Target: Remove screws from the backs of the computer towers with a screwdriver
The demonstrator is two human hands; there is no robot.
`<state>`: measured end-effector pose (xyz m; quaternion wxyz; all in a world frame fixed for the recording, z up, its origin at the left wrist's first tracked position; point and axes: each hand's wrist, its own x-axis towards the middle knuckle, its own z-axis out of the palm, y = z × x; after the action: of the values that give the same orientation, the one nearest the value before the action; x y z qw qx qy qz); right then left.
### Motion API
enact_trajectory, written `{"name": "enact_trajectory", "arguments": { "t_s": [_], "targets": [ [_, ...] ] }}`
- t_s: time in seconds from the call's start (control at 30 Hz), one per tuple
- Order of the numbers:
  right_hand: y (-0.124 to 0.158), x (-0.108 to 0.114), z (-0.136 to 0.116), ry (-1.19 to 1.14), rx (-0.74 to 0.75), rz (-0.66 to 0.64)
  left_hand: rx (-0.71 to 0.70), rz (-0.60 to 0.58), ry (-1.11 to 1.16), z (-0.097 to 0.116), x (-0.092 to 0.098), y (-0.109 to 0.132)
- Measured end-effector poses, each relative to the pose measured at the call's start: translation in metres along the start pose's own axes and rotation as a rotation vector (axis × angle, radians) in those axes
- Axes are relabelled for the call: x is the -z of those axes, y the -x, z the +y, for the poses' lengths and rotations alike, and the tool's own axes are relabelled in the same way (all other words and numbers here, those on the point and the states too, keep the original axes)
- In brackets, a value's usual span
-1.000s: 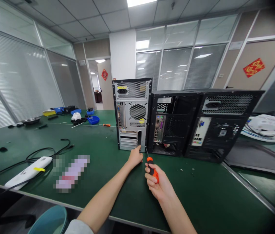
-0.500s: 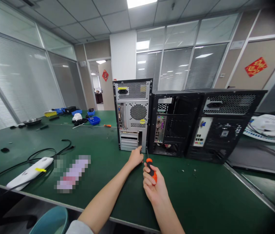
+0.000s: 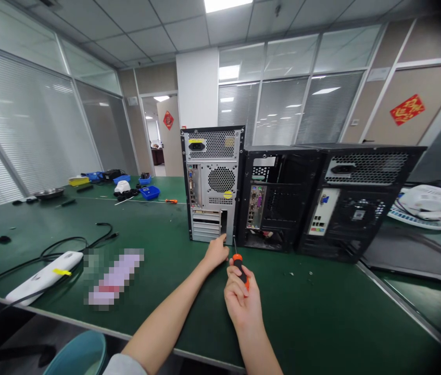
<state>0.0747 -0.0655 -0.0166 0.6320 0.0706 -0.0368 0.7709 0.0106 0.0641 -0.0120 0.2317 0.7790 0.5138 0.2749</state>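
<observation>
My right hand (image 3: 243, 299) is wrapped round the black-and-orange handle of a screwdriver (image 3: 238, 263). Its thin shaft points away from me, with the tip at the lower right corner of the silver-backed computer case (image 3: 212, 205). A tiny screw head seems to be at the tip, too small to make out fully. Beside it, my left hand (image 3: 216, 252) rests low against the same case, index finger stretched to the bottom edge near an open slot; its other fingers are partly hidden. The case stands upright, rear panel facing me.
Two black computer cases (image 3: 269, 208) (image 3: 355, 203) stand close on the right. Small loose screws (image 3: 291, 274) lie before them. Leftward are a white power strip (image 3: 44, 276), cables, a blurred-out item, a blue tray (image 3: 149, 193) and another screwdriver (image 3: 171, 201). A teal bin (image 3: 75, 357) stands below the edge.
My right hand has turned a little on the screwdriver handle and shifted slightly left. The left hand keeps its place at the case, and the view has moved slightly.
</observation>
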Motion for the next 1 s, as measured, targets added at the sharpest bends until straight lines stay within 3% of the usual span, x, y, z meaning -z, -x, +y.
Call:
{"name": "enact_trajectory", "arguments": {
  "t_s": [0.1, 0.3, 0.43, 0.53, 0.7, 1.0],
  "targets": [
    [0.001, -0.004, 0.005, -0.057, 0.022, 0.073, -0.009, 0.0, 0.002, 0.0, 0.001, 0.0],
    [0.002, -0.025, 0.018, -0.031, 0.02, 0.376, 0.009, 0.004, -0.005, 0.0, 0.002, -0.001],
    [0.003, -0.028, 0.024, 0.218, 0.028, 0.528, 0.008, 0.001, -0.007, -0.003, 0.001, -0.003],
    [0.004, -0.025, 0.024, 0.543, 0.125, 0.608, -0.004, -0.003, -0.005, -0.006, 0.0, -0.003],
    [0.004, -0.023, 0.014, 1.0, 0.304, 0.678, 0.004, -0.041, 0.021, -0.006, 0.001, 0.0],
    [0.014, -0.027, -0.01, 1.324, 0.207, 0.589, -0.008, -0.036, 0.028, -0.003, 0.002, 0.001]
  ]
}}
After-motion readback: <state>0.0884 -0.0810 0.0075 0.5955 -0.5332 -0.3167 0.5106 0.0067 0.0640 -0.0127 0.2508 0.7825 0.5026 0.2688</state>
